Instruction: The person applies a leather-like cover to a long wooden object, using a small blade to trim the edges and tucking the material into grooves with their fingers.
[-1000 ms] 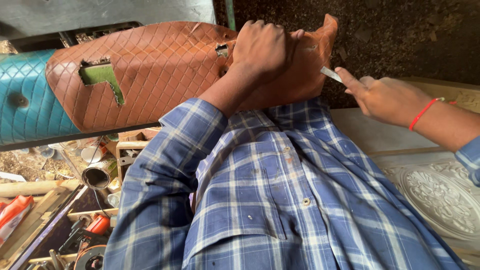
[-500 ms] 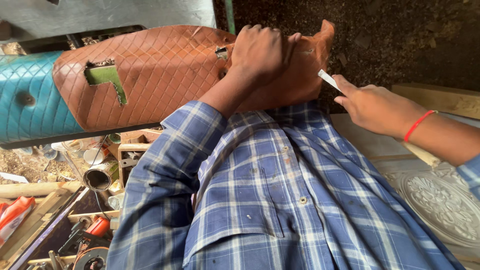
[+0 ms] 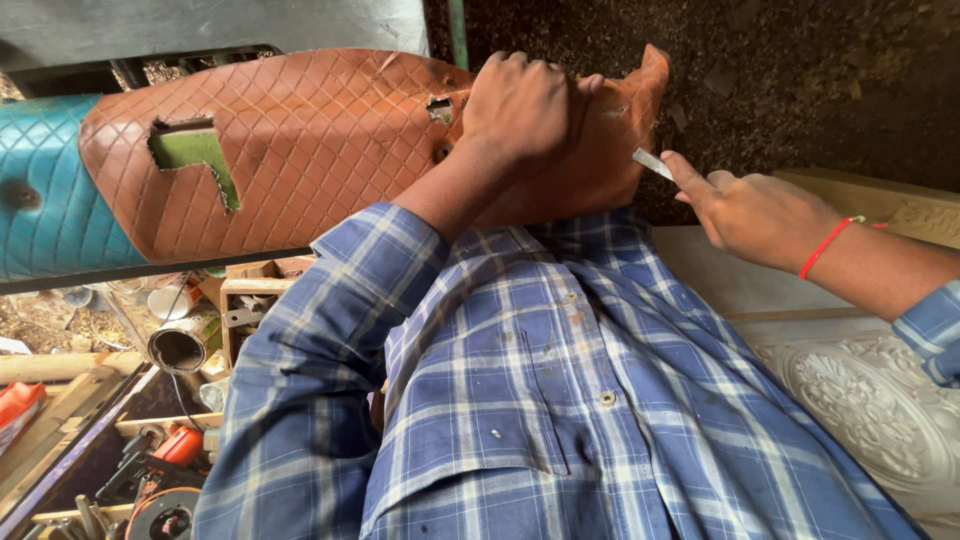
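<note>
Brown quilted faux-leather seat cover w/ diamond stitching (image 3: 320,140) runs w/ its long axis left-right across the top of the head view; its right end is bunched under the left hand (image 3: 525,105); left hand fingers curled shut, gripping the cover's folded end from above, knuckles up; right corner flap of the cover pokes up past the hand.

Right hand (image 3: 760,215), red thread band on the wrist, sits just right of and slightly below that gripped end; fingers pinched narrow on a thin flat silver blade (image 3: 652,163); blade tip points up-left toward the cover's right edge, at or nearly touching it; contact itself can't be confirmed, too small. So the cover edge lies left of the right-hand fingers, blade roughly in line w/ the cover's long axis; left hand is on the cover, right hand only near.

Cover has an L-shaped cut-out showing green underneath (image 3: 195,155) toward its left end, plus a small hole next to the left hand. Teal quilted seat section (image 3: 40,200) adjoins at far left.

Hidden/unclear: blue plaid shirt (image 3: 560,400) blocks whatever carries the seat; cover's lower edge behind the forearm not visible; blade handle buried in the right fist; left thumb out of sight. Lower left: cluttered tools, a metal tube (image 3: 180,348), wooden strips; lower right: cream carved ornamental panel (image 3: 870,400), cut off by the frame.
</note>
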